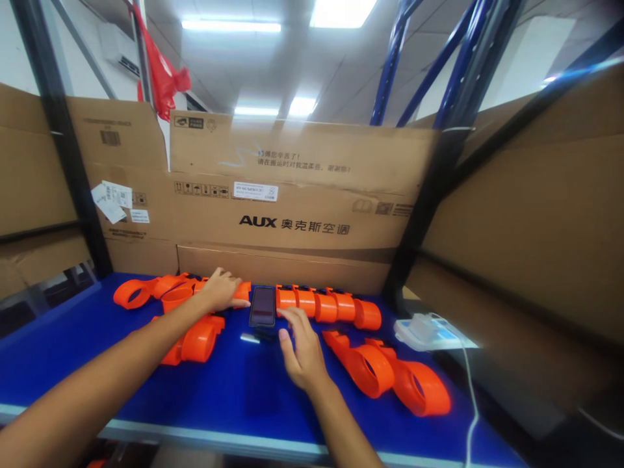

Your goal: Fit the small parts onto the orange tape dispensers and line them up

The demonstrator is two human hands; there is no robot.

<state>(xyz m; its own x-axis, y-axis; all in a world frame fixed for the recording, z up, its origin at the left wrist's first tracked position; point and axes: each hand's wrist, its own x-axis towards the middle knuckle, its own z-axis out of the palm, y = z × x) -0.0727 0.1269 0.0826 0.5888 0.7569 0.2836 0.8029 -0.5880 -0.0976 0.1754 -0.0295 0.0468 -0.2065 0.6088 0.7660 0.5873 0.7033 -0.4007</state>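
Note:
My left hand (221,291) reaches to the back row left of the phone. Its thumb and fingers are around an orange coiled band (242,294). A dark phone (263,307) lies flat between the left and right groups of bands. Just in front of it, my right hand (303,351) is open, thumb and fingers apart, holding nothing. Beyond its fingertips stands a row of orange coils (325,307) with black parts along the back. A small dark item with a pale strip (250,338) lies in front of the phone.
More orange bands lie at left (134,294), under my left forearm (197,341), and at front right (422,388). A white power strip (422,331) with a cable sits at the right edge of the blue tabletop (253,396). Cardboard (292,221) walls the back.

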